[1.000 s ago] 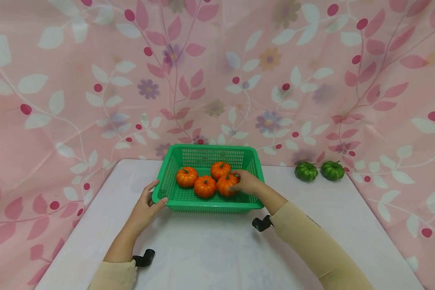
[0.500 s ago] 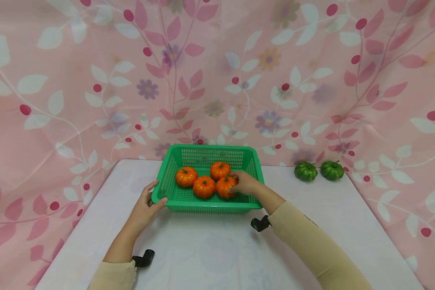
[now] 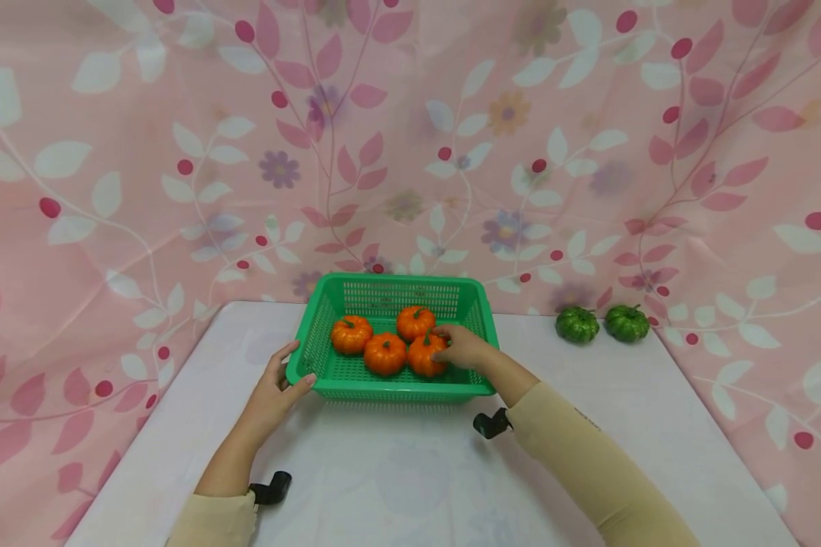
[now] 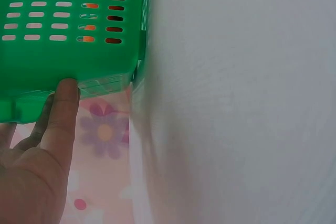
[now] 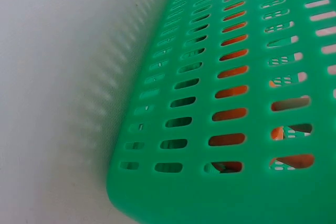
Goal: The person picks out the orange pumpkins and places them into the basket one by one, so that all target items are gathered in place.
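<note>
A green plastic basket with slotted walls sits on the table, with several small orange pumpkins in it. My left hand holds its front left corner, thumb at the front rim and fingers along the left side. In the left wrist view, a straight digit of the left hand touches the green wall. Inside the basket, my right hand grips the front right orange pumpkin from its right side. Another orange pumpkin lies just left of it. The right wrist view shows only slotted wall, with orange behind the slots.
Two green pumpkins, a left one and a right one, stand side by side at the table's back right. A white cloth covers the table. Behind it hangs a pink floral curtain.
</note>
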### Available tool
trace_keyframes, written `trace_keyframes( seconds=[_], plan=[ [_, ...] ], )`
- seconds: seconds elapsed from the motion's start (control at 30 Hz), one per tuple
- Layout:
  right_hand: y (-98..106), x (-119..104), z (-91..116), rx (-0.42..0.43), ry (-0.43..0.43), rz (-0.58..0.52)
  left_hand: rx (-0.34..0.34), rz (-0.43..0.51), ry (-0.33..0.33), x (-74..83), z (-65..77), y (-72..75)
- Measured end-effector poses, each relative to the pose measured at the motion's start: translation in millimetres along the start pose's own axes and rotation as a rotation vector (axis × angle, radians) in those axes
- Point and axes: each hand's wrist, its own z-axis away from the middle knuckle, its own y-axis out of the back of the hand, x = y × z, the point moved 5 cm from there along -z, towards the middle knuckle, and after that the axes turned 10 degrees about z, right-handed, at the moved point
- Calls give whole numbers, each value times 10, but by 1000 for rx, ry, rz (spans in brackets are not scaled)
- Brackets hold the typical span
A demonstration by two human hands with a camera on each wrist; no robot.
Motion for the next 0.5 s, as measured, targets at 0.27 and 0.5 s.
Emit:
trace_keyframes(
  seconds=[0.27, 0.5],
  plan=[
    [-5, -15, 19, 8, 11, 25, 3, -9, -2, -8, -8, 3],
    [-3, -33, 24, 9, 25, 30, -3, -2, -11, 3, 1, -2]
  ],
)
